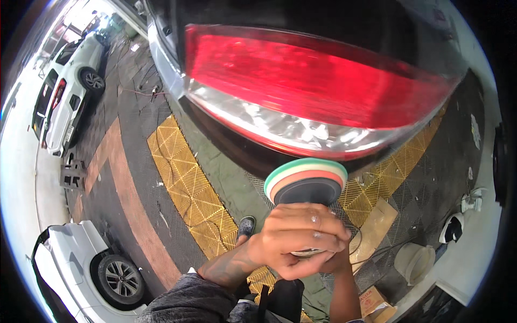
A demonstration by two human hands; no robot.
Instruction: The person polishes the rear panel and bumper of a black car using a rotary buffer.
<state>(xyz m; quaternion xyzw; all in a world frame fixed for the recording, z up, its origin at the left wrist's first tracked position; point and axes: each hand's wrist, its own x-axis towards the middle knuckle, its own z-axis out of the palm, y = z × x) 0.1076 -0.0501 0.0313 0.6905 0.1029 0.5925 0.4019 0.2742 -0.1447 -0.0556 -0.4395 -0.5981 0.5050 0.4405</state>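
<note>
clearly, we see the left hand (307,237) wrapped over a hand polisher (307,191), its ringed fingers curled close around the tool's body. the right hand (336,262) comes up beneath it, mostly covered by the left, so we cannot tell how its fingers are set. the polisher is ahead of both hands, its dark round backing facing us and its orange, cream and green layers turned toward the black car (231,137). the pad sits just below the red and clear tail lamp (318,81), though we cannot tell whether it touches the bodywork. below, we find yellow floor tiles (186,172) and a dark shoe (246,225); at left, a white car (67,89); at lower right, a pale bucket (414,264) near a cardboard box (374,307).
</note>
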